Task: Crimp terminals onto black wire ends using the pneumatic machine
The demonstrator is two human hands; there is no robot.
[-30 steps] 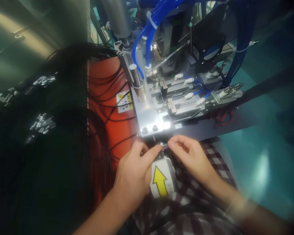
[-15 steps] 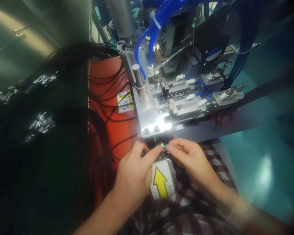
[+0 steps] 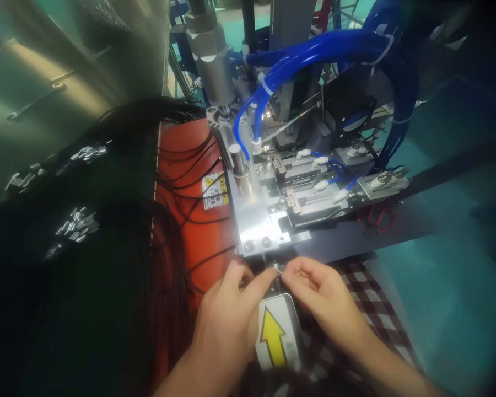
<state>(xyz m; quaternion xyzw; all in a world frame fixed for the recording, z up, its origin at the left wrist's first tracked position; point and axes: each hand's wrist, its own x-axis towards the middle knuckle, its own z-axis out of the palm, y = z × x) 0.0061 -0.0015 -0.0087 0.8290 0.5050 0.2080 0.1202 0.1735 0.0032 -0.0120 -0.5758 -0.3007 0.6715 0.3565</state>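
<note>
My left hand [image 3: 227,311] is closed, its thumb stretched toward a small silvery-white piece [image 3: 276,267] just below the front edge of the machine. What lies under its curled fingers is hidden. From the other side, my right hand [image 3: 324,289] pinches with thumb and forefinger at a thin whitish strand on that piece, too small to name surely. Both sets of fingertips nearly meet. Directly below them sits a white plate with a yellow arrow [image 3: 274,337]. The metal press block [image 3: 254,223] of the machine stands just beyond my hands.
Black cables [image 3: 171,264] run over the orange-red surface [image 3: 196,237] on the left, many with silvery ends [image 3: 77,225]. A warning label [image 3: 215,191] is stuck there. Blue air hoses [image 3: 314,52] arch over small cylinders [image 3: 320,190]. Red-handled pliers [image 3: 382,219] lie at right.
The whole scene sits lower in the picture as the head view has tilted up. My hands keep almost the same pose at the small piece; a whitish strand now shows at the right fingertips.
</note>
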